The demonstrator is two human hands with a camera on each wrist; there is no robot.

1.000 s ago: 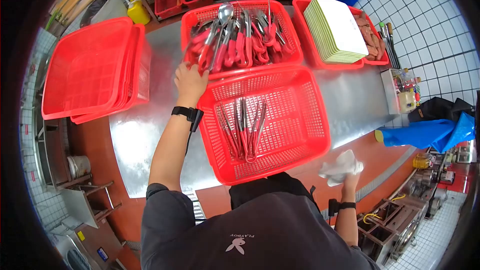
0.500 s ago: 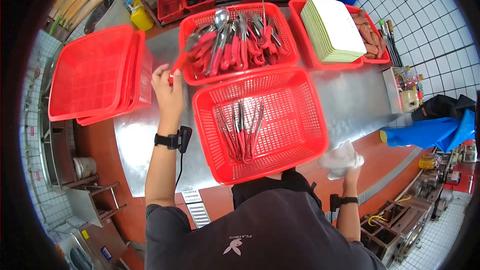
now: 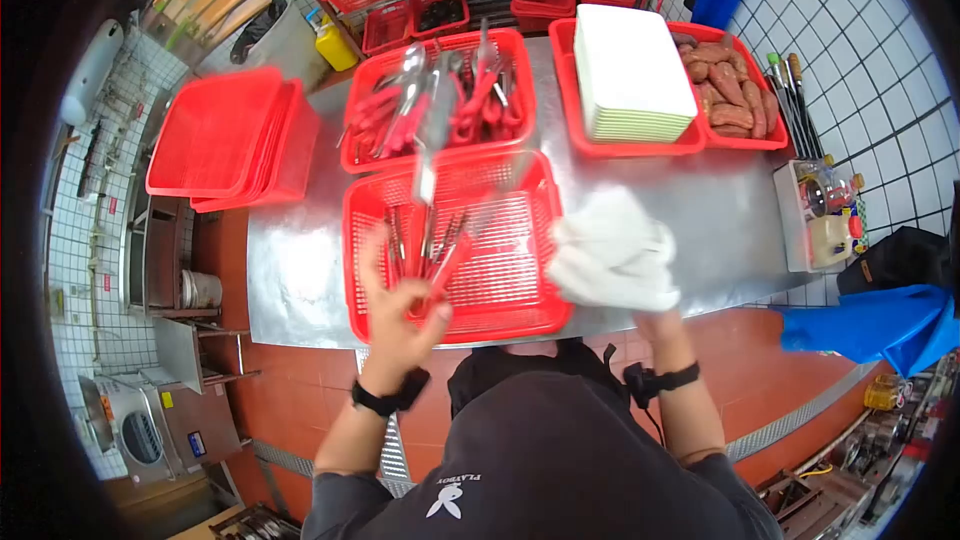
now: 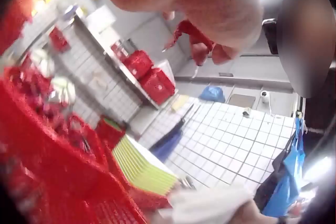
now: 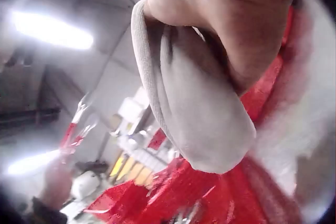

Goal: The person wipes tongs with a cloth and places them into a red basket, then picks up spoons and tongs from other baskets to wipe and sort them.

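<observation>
In the head view, the left hand (image 3: 398, 325) grips red-handled metal tongs (image 3: 452, 265), blurred, above the near red basket (image 3: 515, 315); their metal ends point away from the body. Several tongs (image 3: 396, 240) lie inside that basket, on its left side. The right hand (image 3: 660, 325) holds a white cloth (image 3: 615, 252) bunched over its fingers, just right of the basket. The right wrist view shows the cloth (image 5: 202, 98) hanging from the curled right hand (image 5: 226, 14). Behind, the far red basket (image 3: 350, 152) is heaped with red-handled tongs and spoons (image 3: 375, 115).
Nested red baskets (image 3: 215, 140) stand at the table's left. At the back right are a stack of white trays (image 3: 635, 70) in a red basket and a basket of brownish-red pieces (image 3: 735, 95). A box of bottles (image 3: 800, 220) sits at the right edge of the metal table (image 3: 700, 240).
The left hand has taken red-handled tongs from the far basket's left side and carried them over the near basket. The right hand has raised the cloth from below the table edge to beside that basket.
</observation>
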